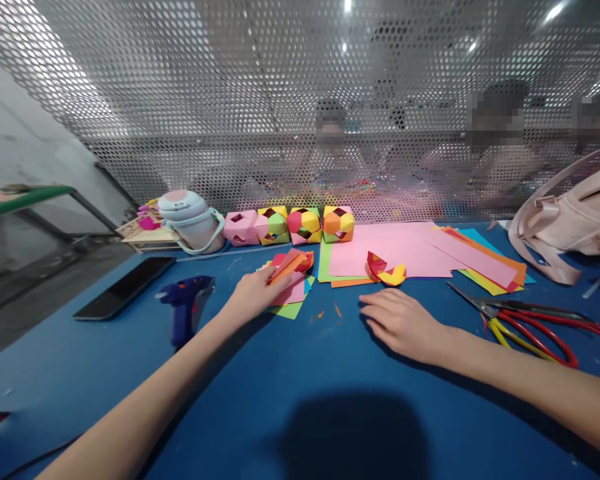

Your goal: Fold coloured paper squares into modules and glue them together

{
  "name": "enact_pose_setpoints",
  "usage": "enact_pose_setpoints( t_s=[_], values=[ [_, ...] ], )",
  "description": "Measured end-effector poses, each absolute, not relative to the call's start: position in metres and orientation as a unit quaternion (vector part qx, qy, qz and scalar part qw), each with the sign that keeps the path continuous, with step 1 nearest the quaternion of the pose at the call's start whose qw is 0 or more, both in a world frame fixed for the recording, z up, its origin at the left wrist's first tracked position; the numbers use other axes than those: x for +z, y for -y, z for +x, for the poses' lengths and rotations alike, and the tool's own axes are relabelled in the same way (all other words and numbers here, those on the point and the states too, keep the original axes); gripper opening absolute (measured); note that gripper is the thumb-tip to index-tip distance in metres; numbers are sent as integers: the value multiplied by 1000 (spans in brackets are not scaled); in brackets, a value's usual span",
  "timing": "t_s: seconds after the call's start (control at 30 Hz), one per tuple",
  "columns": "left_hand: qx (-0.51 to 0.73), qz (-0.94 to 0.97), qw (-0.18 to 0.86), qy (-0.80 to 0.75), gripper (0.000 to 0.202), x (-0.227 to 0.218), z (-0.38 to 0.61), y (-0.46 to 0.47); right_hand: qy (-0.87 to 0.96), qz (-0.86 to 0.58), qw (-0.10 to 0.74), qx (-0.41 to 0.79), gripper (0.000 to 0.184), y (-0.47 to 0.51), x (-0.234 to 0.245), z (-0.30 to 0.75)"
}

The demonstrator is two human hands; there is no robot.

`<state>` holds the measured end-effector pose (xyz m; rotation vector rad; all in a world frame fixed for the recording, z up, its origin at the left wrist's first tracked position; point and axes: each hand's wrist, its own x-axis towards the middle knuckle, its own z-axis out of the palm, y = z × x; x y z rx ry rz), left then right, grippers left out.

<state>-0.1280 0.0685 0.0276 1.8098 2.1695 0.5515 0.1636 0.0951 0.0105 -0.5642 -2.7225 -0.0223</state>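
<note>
Here, the left hand closes thumb and fingers on an orange paper slip over the stack of coloured paper; a light edge pinch should avoid creasing it. The right hand lies palm-down, loosely open, apparently empty, near the red-and-yellow folded paper, best kept uncrushed.

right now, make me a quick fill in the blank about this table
The left hand touches a small paper stack whose corner nearest the viewer is ____.
The right hand rests beside folded paper coloured red and ____.
The row of folded paper shapes at the back numbers ____.
In the picture, the phone lies to the ____ of the glue gun.

Missing words: green; yellow; four; left.
</note>
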Motion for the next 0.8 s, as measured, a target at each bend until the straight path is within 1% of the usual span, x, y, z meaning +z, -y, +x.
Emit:
enact_pose_setpoints(
  t_s=[0.13, 0.23, 0.37, 0.47, 0.7, 0.8],
  values=[
    [178, 624, 153, -746, 51, 29, -133, -69, 963, -203, 161, 71, 19, -116, 9, 114],
    [183, 625, 165, -740, 52, 31, -137, -70, 951, -232, 179, 100, 18, -131, 7, 84],
    [196, 625, 184, -733, 54, 31, -141, -70, 938, -262, 202, 104, 21, -148, 0, 59],
    [207, 628, 193, -725, 51, 29, -145, -71, 934, -267, 209, 108, 22, -156, -5, 50],
    [218, 628, 211, -716, 45, 24, -153, -74, 937, -263, 209, 93, 23, -161, -8, 47],
    [221, 627, 215, -716, 43, 25, -154, -75, 945, -249, 199, 72, 20, -160, -6, 46]
  ],
)
